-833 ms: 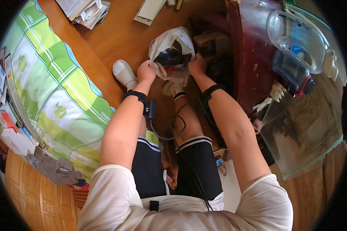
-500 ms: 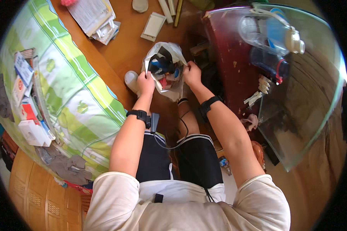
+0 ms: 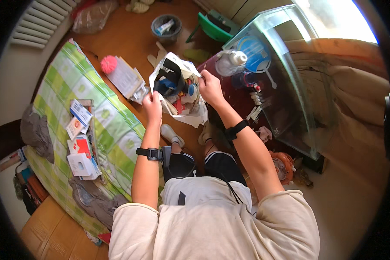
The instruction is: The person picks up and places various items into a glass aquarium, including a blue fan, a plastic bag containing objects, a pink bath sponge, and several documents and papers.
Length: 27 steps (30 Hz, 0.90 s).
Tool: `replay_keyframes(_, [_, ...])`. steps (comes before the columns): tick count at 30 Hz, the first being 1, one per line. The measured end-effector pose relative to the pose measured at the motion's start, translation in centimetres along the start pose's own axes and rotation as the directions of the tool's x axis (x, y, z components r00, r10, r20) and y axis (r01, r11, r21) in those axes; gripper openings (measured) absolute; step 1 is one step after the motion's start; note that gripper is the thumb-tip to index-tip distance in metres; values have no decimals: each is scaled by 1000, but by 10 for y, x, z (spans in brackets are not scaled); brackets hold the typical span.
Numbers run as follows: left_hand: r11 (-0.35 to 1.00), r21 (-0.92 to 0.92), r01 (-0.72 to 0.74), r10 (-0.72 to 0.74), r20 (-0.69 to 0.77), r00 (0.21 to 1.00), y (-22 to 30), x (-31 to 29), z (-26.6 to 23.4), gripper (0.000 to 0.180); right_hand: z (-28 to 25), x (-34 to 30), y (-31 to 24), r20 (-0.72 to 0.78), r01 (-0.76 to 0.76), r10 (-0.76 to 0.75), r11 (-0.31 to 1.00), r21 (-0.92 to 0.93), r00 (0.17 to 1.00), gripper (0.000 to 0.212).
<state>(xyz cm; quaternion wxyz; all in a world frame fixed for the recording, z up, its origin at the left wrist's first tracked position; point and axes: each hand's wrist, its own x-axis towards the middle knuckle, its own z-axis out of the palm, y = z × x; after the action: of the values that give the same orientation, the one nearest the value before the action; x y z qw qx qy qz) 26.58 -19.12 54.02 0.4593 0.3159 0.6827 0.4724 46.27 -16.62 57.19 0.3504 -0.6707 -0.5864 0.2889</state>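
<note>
The left hand [image 3: 152, 106] and right hand [image 3: 211, 88] each pinch the rim of a white bag [image 3: 190, 118], its mouth spread between them. Inside lie black, blue and red items. The bag is beyond the feet [image 3: 172, 134], between the bed [image 3: 117, 130] and the glass-topped table [image 3: 297, 130]. Papers [image 3: 125, 79] lie left of it; a bin [image 3: 178, 31] stands farther off.
</note>
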Motion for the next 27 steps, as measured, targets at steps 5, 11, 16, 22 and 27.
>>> replay_keyframes(5, [957,-213,-199,228,126,965,130,-12,7,27,-82,33,-97,-172,212,-213,977,-28,962,12])
replay_keyframes(11, [872,-357,-336,451,314,836,256,-38,41,23,-207,49,-173,-252,267,-314,942,-202,915,16])
replay_keyframes(16, [845,-433,-314,512,485,709,324,-67,90,21,-297,43,-201,-332,234,-327,928,-290,885,20])
replay_keyframes(22, [873,-458,-167,456,645,614,365,-106,173,19,-391,38,-184,-348,35,-108,977,-210,931,21])
replay_keyframes(27, [882,-464,-83,433,728,532,377,-138,254,20,-455,34,-125,-455,65,-165,971,-229,875,17])
